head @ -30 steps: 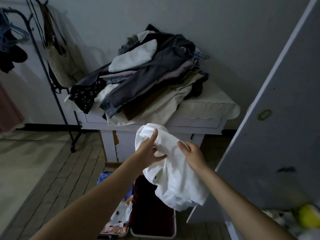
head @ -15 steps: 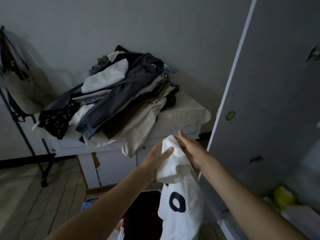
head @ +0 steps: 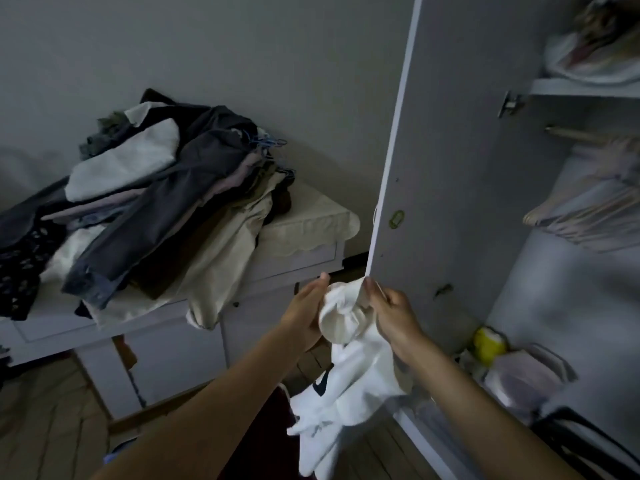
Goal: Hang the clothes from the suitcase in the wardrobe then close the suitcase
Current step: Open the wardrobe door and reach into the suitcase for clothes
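The view has swung right since before, baring the wardrobe (head: 571, 237) interior. Both hands, left (head: 304, 313) and right (head: 391, 313), pinch the shirt (head: 349, 362) beside the door (head: 446, 168) edge; the suitcase is mostly hidden

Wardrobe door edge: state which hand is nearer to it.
Right. The right hand grips the white shirt directly below the wardrobe door edge; the left hand holds the shirt farther off, toward the table.
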